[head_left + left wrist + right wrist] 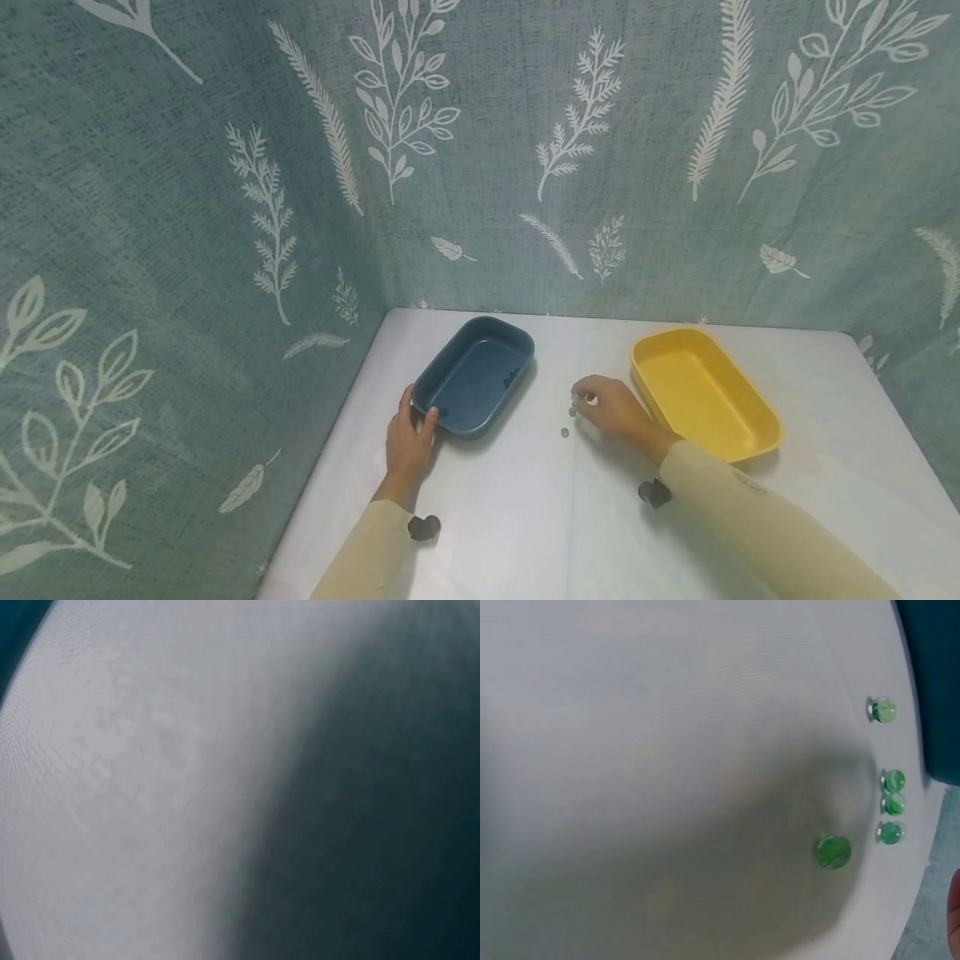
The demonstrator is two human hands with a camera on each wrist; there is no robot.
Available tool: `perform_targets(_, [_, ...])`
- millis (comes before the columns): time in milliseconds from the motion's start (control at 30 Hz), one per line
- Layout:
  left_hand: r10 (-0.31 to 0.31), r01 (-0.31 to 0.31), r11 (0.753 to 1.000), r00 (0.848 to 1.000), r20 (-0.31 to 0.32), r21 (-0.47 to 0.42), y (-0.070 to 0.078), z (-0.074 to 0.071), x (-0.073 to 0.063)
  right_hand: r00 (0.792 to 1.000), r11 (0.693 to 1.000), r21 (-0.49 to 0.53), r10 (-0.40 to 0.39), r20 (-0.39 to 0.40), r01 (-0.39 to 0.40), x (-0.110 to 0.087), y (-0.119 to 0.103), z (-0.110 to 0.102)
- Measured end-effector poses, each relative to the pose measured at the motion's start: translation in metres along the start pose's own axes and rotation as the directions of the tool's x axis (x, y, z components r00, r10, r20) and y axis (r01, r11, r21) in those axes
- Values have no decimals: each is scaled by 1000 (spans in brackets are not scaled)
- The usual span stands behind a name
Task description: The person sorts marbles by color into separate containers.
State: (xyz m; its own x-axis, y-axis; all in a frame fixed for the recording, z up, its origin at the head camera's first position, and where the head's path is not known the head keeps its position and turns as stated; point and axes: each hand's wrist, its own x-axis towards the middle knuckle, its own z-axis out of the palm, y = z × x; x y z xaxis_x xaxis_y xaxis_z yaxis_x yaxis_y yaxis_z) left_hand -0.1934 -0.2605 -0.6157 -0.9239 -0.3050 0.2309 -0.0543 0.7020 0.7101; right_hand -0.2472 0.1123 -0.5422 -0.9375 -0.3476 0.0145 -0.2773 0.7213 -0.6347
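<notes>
My left hand (pixel 408 442) grips the near left end of a deep blue tray (pixel 474 425), thumb over the rim and fingers along the outer side. Several small dark round shapes (pixel 512 378) show along the tray's right inner side. Over the middle of the table, my right hand (pixel 615 408) reaches down with bent fingers, its fingertips right at small green glass marbles (pixel 565 432). In the right wrist view, several clear-and-green marbles (pixel 832 852) sit on the white surface, and only a sliver of the hand (pixel 954 915) shows at the edge. I cannot tell whether the right fingers pinch a marble.
A yellow tray (pixel 705 400) stands to the right, partly behind the right forearm. White cloth (pixel 510 517) covers the table. Leaf-patterned green-blue fabric (pixel 480 167) hangs behind and on the left. The left wrist view is blurred, mostly pale cloth (pixel 135 787) and darkness.
</notes>
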Motion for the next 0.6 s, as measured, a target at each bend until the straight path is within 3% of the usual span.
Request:
perform_targets(233, [4,-4,1000,1000,7,-9,0,0,1,999,999,-13,-34,-3,34,4,-10,-4])
perform_targets(467, [11,-11,1000,1000,2,-8,-2,1,1,1000,1000,1,-14,16,14,12,-21,-2])
perform_targets(600, [16,-16,1000,1000,2,-14,-2,1,1,999,999,-3,-53,12,53,15,-25,3])
